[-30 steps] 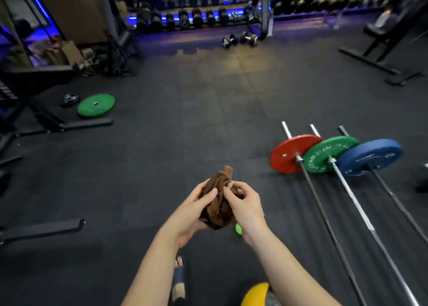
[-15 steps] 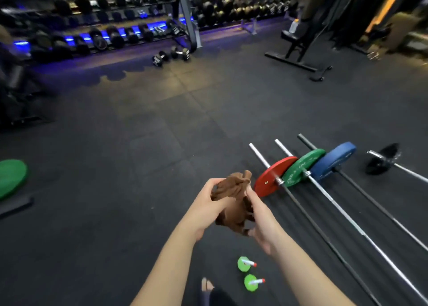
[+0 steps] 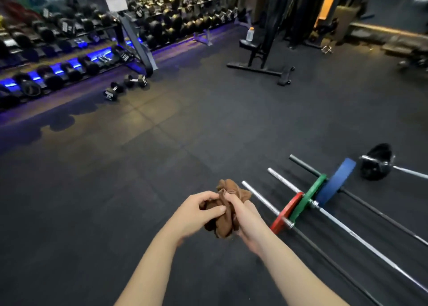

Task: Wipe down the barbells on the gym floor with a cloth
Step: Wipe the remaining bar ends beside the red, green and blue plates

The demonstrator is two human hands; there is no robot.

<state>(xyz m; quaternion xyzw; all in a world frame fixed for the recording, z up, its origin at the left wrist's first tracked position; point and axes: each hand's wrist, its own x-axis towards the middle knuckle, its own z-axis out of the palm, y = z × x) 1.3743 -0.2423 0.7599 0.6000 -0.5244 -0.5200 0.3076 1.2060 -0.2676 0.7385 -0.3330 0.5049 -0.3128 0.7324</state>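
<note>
Dumbbell rack (image 3: pixel 69 57) stood far up-left of the cloth: rows of dark hex and round heads, blue strip light under the shelves. Two loose hex dumbbells (image 3: pixel 126 86), black heads with short metal handles, lay on the floor (image 3: pixel 115 189) up-left of the cloth. Floor was dark matte rubber tile with faint seams.

Left hand (image 3: pixel 199 215) came in from below and gripped the cloth's left side, fingers curled, thumb pressed across the front. Cloth (image 3: pixel 222 222) was brown, soft and bunched into a crumpled wad with folds sticking out the top; it was held in the air between both hands, over the floor. Right hand (image 3: pixel 245 222) gripped the cloth's right side, with fingertips pinching the top folds. Both forearms were bare.

Black bench (image 3: pixel 259 48) with a clear bottle (image 3: pixel 250 34) on it stood well beyond the cloth.

Three barbells (image 3: pixel 370 247) lay side by side on the floor just right of the cloth, long thin metal rods. Two had bright chrome sleeves and the farthest had a dark one. Round bumper plates stood on edge to the cloth's right: red plate (image 3: pixel 286 214) nearest, then green plate (image 3: pixel 310 198), then blue plate (image 3: pixel 335 183), overlapping. A glossy black plate (image 3: pixel 376 162) on a fourth chrome bar sat farthest right. Neither hand nor the cloth touched any bar.
</note>
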